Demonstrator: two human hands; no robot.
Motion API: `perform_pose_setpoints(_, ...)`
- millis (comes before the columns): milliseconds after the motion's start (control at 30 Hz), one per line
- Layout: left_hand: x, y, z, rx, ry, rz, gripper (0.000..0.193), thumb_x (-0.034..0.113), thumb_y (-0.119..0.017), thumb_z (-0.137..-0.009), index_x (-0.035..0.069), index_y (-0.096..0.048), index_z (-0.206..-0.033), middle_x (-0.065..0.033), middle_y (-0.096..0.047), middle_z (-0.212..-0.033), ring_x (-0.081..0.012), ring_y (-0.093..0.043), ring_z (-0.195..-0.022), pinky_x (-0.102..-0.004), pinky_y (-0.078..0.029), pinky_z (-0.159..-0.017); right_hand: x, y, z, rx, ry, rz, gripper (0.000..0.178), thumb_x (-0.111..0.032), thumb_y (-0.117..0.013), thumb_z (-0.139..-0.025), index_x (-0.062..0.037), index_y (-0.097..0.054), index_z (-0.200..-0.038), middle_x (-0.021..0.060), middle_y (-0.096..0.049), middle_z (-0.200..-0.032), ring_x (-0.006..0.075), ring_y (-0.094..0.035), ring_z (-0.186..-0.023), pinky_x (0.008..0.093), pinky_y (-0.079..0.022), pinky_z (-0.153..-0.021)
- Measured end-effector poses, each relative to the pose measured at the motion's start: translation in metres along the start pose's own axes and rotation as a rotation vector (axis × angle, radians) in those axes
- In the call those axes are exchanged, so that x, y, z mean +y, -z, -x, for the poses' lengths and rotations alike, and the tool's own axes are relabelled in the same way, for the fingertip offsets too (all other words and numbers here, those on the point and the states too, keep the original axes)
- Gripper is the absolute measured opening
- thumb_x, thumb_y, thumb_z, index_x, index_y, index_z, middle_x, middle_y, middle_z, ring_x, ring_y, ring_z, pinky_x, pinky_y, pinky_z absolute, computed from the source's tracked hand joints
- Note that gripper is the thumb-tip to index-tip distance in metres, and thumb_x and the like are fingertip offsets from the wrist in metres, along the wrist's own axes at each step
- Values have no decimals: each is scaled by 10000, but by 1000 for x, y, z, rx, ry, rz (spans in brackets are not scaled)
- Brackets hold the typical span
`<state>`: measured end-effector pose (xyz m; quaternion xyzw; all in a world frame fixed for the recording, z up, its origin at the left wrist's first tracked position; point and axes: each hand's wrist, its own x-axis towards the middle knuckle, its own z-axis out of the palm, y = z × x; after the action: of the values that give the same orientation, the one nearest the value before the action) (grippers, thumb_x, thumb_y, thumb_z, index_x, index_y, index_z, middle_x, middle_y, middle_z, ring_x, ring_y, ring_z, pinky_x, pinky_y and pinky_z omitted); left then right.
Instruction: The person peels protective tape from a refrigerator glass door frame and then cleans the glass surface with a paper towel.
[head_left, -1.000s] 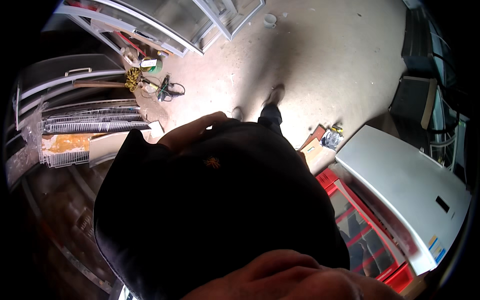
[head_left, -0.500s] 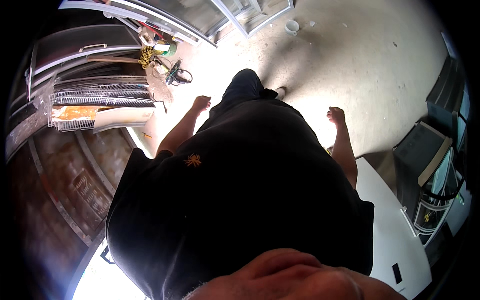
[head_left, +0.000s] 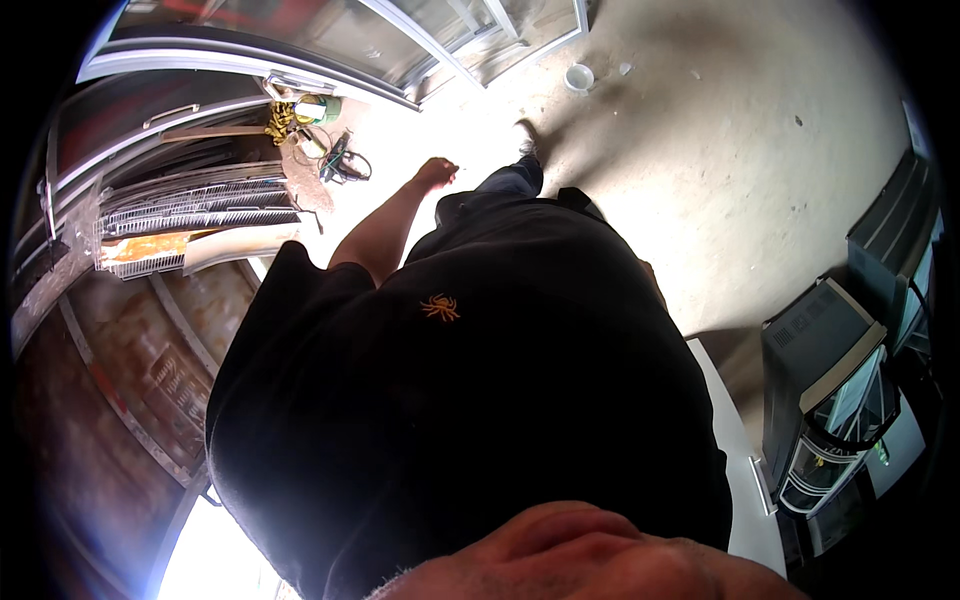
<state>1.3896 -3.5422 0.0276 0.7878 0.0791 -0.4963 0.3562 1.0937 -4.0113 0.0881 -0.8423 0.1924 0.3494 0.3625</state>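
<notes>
My left hand [head_left: 437, 173] swings forward at hip height, its fingers loosely curled, and nothing shows in it. Nearest to it, farther left on the floor, lies a dark bundle of cables [head_left: 346, 165]. My right hand is hidden behind my dark shirt [head_left: 540, 360]; only a sliver of the right arm [head_left: 650, 272] shows at the shirt's edge. One leg is stretched forward, with a shoe [head_left: 526, 132] on the sunlit floor.
At the left, wire racks [head_left: 200, 205] are stacked beside a green bucket [head_left: 325, 108] and a yellow coil [head_left: 281, 120]. Glass doors in pale frames [head_left: 440, 45] stand ahead. A white pail [head_left: 579, 78] sits on the floor [head_left: 720, 170]. Dark glass-fronted cabinets [head_left: 815, 330] and a white panel [head_left: 735, 450] are at the right.
My left hand has swung forward and to the right. My right hand has gone back out of sight behind my body. The forward leg has changed, and the surroundings have shifted slightly.
</notes>
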Motion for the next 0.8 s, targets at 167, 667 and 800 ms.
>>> perform_pose_setpoints(167,116,29,10,45,-75,127,282,272,-522,-893,43,-601,-1036,-80,-637,-927,-171,-598,-834,-315,-481,-719,10,71,-32,43,-279,-470,211,-199,-502,-870,-45,-641,-912,35,-608,-719,132,-601,-666,257,-456,-563)
perform_pose_setpoints(667,7,-50,53,342,192,87,244,288,-561,-904,55,-626,-942,-40,-641,-784,-135,-613,-663,-283,-481,-510,1,307,-267,-34,-27,-390,163,-223,-523,-864,-82,-599,-894,51,-625,-756,161,-631,-667,293,-494,-538)
perform_pose_setpoints(800,73,-99,88,413,404,385,243,234,-541,-910,36,-649,-1001,-62,-639,-801,-141,-609,-637,-276,-496,-472,22,339,-305,-113,-98,-424,153,-233,-522,-867,-106,-588,-921,42,-629,-767,166,-638,-662,302,-498,-527)
